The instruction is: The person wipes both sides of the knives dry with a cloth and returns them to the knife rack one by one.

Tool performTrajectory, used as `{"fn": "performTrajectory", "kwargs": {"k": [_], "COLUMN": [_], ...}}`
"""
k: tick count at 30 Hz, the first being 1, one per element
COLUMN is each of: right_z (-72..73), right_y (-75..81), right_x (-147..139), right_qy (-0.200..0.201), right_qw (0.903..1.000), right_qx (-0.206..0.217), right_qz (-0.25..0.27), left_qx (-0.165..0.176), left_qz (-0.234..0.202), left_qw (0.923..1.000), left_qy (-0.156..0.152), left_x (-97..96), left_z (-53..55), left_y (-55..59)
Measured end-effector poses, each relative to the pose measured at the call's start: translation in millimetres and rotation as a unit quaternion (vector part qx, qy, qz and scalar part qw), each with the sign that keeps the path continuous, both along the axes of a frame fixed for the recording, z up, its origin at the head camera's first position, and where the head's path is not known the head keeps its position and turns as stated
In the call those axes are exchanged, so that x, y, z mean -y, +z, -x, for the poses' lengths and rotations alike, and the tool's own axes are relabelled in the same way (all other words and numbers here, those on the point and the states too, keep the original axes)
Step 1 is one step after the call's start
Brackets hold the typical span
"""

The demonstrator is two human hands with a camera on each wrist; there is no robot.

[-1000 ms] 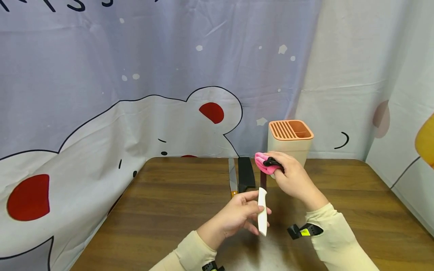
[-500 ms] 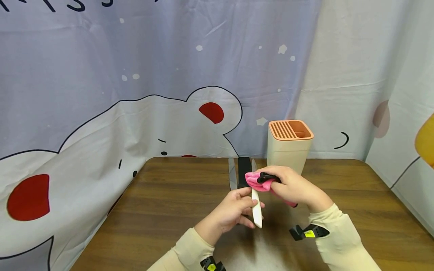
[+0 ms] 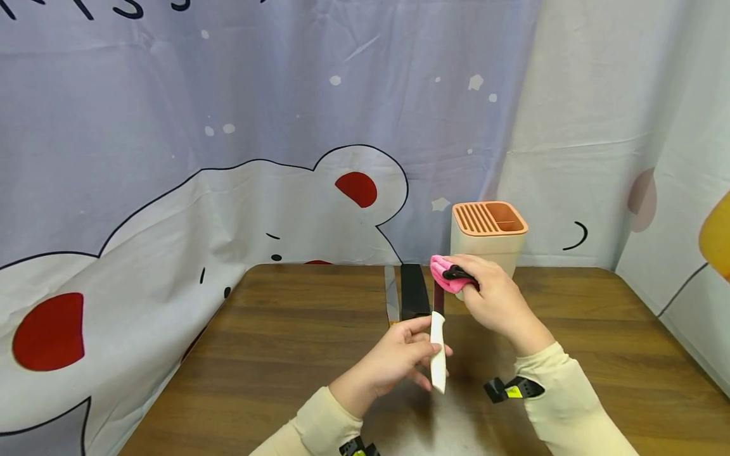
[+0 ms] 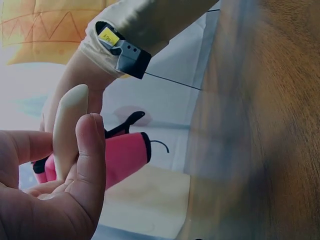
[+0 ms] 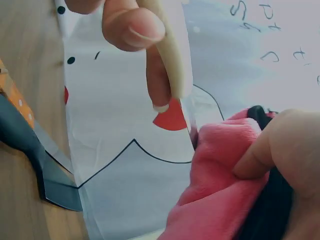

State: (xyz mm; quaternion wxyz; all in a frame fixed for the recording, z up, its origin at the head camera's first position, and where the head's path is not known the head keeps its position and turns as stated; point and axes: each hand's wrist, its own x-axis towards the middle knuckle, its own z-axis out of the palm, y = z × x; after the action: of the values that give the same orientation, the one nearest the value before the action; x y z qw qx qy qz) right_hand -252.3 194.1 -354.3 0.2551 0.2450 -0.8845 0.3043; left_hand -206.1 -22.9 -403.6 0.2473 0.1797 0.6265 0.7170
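Observation:
My left hand (image 3: 396,354) pinches the white handle (image 3: 438,354) of a knife between thumb and fingers, with the blade (image 3: 438,297) pointing away from me. In my right hand (image 3: 496,297) is a folded pink cloth (image 3: 443,273) with black edging, gripped around the far part of the blade, so the tip is hidden. From the right wrist view, the fluffy cloth (image 5: 215,170) bunches under the thumb, and a short strip of blade shows between it and the handle (image 5: 172,60). In the left wrist view a pink flap (image 4: 125,157) hangs below the right hand.
Behind my left hand lie a knife with an orange-brown handle (image 5: 19,102) and a black wide-bladed utensil (image 3: 414,291), side by side on the wooden table (image 3: 296,342). A cream holder (image 3: 490,250) with an orange slotted top stands at the back right, by a printed curtain (image 3: 256,209).
The cloth slid along the blade toward the handle by half a second ago, and is now back near the far end. The knife shifted slightly left overall.

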Motion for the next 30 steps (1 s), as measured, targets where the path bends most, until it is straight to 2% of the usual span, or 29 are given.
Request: {"fn": "performTrajectory", "kwargs": {"k": [5,13,16,20,23,30], "right_z": [-1.9,-8.5,-12.0,-16.1,-18.3,-22.2], "right_y": [-2.0,0.7,4.0,9.2,11.2,6.4], "right_x": [6.0,10.2,10.0,9.6,12.2,26.2], "right_qy": [0.039,0.109,0.105,0.083,0.083,0.092], "right_qw": [0.9985,0.9919,0.9926,0.9957,0.9959,0.9931], "right_qx": [-0.002,0.014,0.017,0.01,-0.002,-0.03], "right_qz": [-0.038,-0.064,-0.06,-0.041,-0.037,-0.066], "left_qx": [0.002,-0.003,0.001,0.021,0.036,0.049], "left_qz": [0.001,-0.001,-0.008,-0.026,-0.044,-0.07], "left_qw": [1.0,0.9999,0.9998,0.9991,0.9979,0.9959], "left_qy": [0.003,0.01,0.018,0.026,0.033,0.032], "left_x": [2.3,9.2,10.9,14.8,19.2,26.3], "left_z": [1.3,12.2,15.8,19.9,23.1,28.1], "left_y": [-0.3,-3.1,-3.5,-2.3,0.0,4.3]}}
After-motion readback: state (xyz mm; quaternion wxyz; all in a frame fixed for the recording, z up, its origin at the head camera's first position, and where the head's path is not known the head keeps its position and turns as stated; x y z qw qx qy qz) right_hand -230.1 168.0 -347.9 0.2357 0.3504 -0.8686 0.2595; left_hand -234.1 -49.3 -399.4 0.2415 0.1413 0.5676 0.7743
